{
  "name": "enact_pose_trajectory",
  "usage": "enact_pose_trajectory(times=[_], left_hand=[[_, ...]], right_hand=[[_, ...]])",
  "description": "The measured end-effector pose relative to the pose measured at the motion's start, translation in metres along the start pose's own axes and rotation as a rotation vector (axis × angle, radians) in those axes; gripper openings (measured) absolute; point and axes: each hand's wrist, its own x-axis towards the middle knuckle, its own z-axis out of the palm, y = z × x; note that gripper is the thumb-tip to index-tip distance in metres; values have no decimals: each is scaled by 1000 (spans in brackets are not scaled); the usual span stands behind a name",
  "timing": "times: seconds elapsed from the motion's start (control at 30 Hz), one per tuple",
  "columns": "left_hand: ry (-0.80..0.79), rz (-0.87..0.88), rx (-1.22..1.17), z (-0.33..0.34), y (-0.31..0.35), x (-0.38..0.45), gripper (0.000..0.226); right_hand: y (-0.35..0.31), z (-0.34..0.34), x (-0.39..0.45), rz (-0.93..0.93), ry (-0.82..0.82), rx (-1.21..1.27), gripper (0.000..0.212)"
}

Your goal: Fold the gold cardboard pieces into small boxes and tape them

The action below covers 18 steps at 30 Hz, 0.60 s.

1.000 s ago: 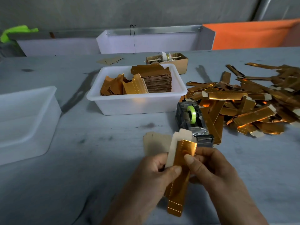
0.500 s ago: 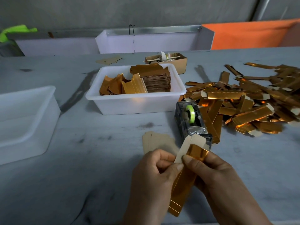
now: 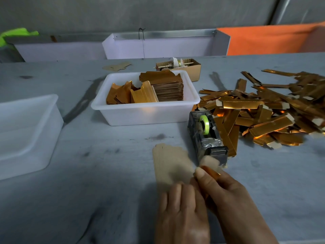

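Note:
My right hand [image 3: 223,189] pinches a gold cardboard piece [image 3: 211,171] between thumb and fingers; its beige end flap, blurred, sits right at the front of the grey tape dispenser [image 3: 207,138] with its green tape roll. My left hand [image 3: 181,210] lies back-up beside the right one and covers the rest of the piece, which it seems to hold from below. A flat beige blank [image 3: 170,164] lies on the table just left of the dispenser. Folded gold boxes [image 3: 263,111] are heaped on the right.
A white tub [image 3: 146,115] with stacks of gold blanks stands behind the dispenser. A second white tub [image 3: 26,136] stands at the left edge. A small cardboard box [image 3: 193,69] and white trays [image 3: 158,48] line the back of the grey table.
Both hands moved forward and down toward the dispenser's front. The gold piece, held upright before, is now low and mostly hidden under the hands.

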Motion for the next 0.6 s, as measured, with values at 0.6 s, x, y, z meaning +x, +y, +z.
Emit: enact_pose_trajectory(times=[0.6], left_hand=[[-763, -1017, -1737, -18, -30, 31, 14]], right_hand=[[-21, -10, 5, 26, 67, -11, 36]])
